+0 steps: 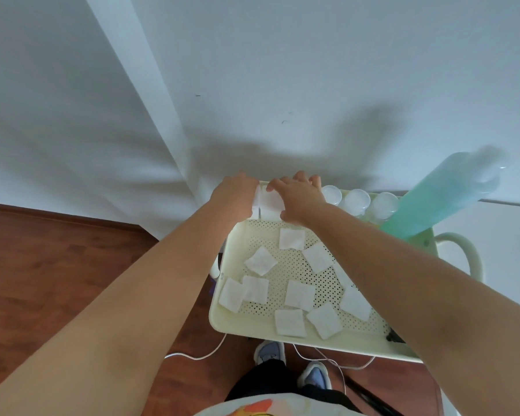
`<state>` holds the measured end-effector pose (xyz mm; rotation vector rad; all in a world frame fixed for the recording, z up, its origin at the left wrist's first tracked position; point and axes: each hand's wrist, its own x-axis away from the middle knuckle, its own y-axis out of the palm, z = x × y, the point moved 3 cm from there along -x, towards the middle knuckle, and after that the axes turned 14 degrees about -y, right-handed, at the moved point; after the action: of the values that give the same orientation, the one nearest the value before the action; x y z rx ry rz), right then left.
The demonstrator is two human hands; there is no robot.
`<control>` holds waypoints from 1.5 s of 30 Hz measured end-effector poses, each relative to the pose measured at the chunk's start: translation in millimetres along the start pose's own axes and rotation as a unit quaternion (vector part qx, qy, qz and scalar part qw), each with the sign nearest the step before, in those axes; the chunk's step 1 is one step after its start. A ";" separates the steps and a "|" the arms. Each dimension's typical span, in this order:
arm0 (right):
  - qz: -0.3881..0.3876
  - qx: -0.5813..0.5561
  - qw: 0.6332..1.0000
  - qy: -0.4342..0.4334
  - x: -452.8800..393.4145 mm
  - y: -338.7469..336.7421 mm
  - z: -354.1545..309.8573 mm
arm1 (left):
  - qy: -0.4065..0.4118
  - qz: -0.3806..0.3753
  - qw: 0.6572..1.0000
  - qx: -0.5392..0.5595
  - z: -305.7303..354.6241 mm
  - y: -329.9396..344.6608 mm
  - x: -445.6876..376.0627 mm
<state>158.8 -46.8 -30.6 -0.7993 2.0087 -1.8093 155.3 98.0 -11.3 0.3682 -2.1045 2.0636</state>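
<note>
A cream perforated tray [285,334] tops a cart in front of me. Several white square cotton pads [299,295] lie scattered on it. At the tray's far left corner stands a white pack of pads [269,204]. My left hand [233,198] grips its left side. My right hand [297,198] holds its right side, thumb at the near edge and fingers curled over the top. Most of the pack is hidden by my hands.
Three clear plastic cups [356,201] line the tray's far edge. A tall bottle of green liquid [439,196] leans at the far right, by the cart's handle [466,253]. A white wall lies just behind. White cables [198,355] and my shoes [269,352] are on the wooden floor.
</note>
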 end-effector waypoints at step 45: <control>0.198 -0.405 0.847 0.281 99.2 52.0 -6.3 | -0.181 -0.175 0.814 0.524 -1.6 105.1 74.9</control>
<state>66.8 -98.9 -67.9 0.0477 3.0919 -0.9687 53.0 96.6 -89.9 1.2398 -0.6482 2.8170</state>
